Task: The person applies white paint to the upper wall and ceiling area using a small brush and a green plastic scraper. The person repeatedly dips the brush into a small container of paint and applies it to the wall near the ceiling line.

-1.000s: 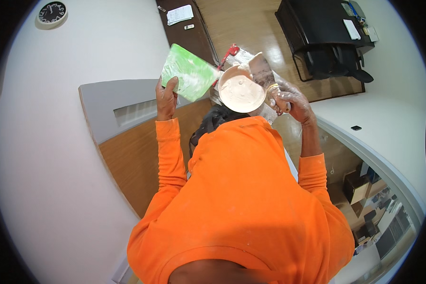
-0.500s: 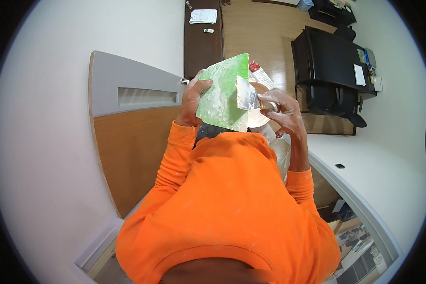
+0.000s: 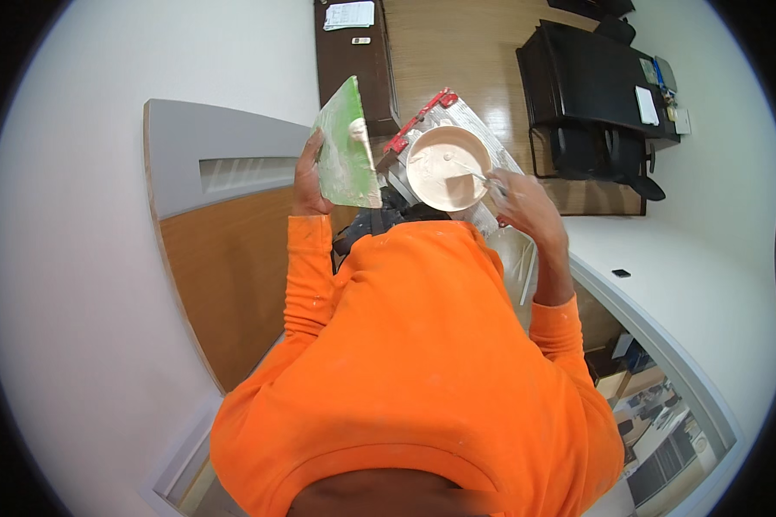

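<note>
My left hand (image 3: 310, 179) is closed around the left edge of a green flat board (image 3: 341, 151), held tilted with its face smeared with whitish paste. A thick lump of paste (image 3: 358, 131) clings near its right edge. To the right stands a round pale bucket (image 3: 411, 184) with cream-coloured paste (image 3: 429, 162) in it. My right hand (image 3: 528, 204) is closed around the handle of a putty knife (image 3: 466, 187), at the bucket's right side. The blade reaches down inside the bucket; whether it touches the paste I cannot tell.
Beneath the bucket is a pale metal platform (image 3: 483, 123) with red end parts (image 3: 422, 116). A grey and brown door panel (image 3: 233, 258) is at left. Beyond are a dark cabinet (image 3: 353, 69) with papers and a black desk (image 3: 578, 82) with chairs. A small black object (image 3: 621, 273) lies at right.
The board has moved left and tilted more steeply. The putty knife has left the board's face and gone down into the bucket, which now shows in full.
</note>
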A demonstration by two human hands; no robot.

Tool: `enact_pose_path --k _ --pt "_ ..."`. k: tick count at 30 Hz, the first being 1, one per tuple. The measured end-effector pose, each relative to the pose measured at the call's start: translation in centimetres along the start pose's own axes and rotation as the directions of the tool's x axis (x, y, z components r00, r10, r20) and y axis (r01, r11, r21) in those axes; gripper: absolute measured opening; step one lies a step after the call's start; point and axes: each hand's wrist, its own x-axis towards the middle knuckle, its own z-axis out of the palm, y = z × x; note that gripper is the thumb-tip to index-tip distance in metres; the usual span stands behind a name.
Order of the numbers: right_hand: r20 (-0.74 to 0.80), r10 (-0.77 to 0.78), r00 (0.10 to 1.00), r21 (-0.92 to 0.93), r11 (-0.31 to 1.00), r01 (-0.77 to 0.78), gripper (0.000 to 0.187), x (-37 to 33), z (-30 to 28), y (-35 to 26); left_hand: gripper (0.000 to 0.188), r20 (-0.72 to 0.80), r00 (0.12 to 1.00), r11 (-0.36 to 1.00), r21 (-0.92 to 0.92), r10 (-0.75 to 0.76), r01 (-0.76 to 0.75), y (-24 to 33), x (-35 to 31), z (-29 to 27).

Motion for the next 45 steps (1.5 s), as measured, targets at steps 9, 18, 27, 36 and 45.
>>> enact_pose_path --k 9,18,27,36,45 --pt "-0.043 -0.215 0.976 -0.254 0.947 0.198 0.043 2.2 6.3 3.0 0.047 -0.303 0.951 0.995 -0.061 0.062 -0.084 -2.0 -2.6 -4.7" --pt "-0.118 -0.443 0.888 -0.110 0.895 0.432 0.045 3.0 0.5 2.9 0.034 -0.180 0.850 0.767 -0.370 0.495 -0.524 12.1 -13.7 -0.4" --pt "-0.194 -0.628 0.754 0.217 0.722 0.657 0.047 14.9 -3.5 -7.4 0.044 0.088 0.459 0.463 -0.288 0.884 -0.838 29.1 -32.6 14.6" --pt "-0.089 -0.761 0.643 0.197 0.619 0.760 0.038 13.2 -1.9 -14.5 0.053 0.360 -0.066 -0.057 -0.035 0.931 -0.998 41.8 -55.0 28.6" --pt "0.178 -0.607 0.774 0.343 0.776 0.530 0.030 14.2 -0.1 -11.8 0.053 0.416 -0.341 -0.405 0.072 0.843 -0.912 45.5 -61.7 38.1"
